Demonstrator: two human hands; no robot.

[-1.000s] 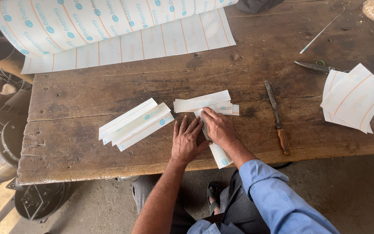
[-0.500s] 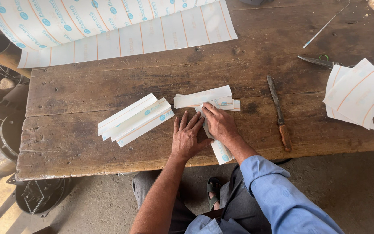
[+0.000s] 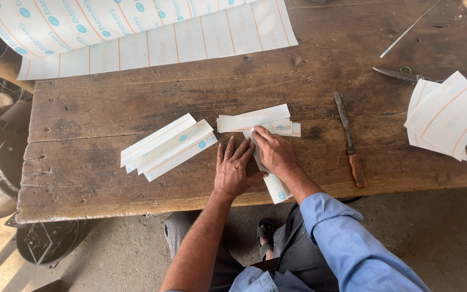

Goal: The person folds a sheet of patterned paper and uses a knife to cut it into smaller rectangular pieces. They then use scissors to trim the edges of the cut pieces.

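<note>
Pressing flat, fingers spread: left hand [image 3: 232,172] and right hand [image 3: 274,154] both on narrow white printed paper strip [image 3: 275,189] at worn wooden table [image 3: 82,184] near edge. Cut strip stack [image 3: 166,146] left; wooden-handled knife [image 3: 348,140] right.

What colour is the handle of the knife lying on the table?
The knife has a reddish-brown wooden handle, seen in the head view.

worn wooden table [image 3: 109,108] | printed sheet roll [image 3: 136,32] 11 o'clock | strip stack [image 3: 166,146] centre-left | crossed strips [image 3: 255,121] centre | knife [image 3: 348,138] 3 o'clock | cut sheets [image 3: 444,116] far right
</note>
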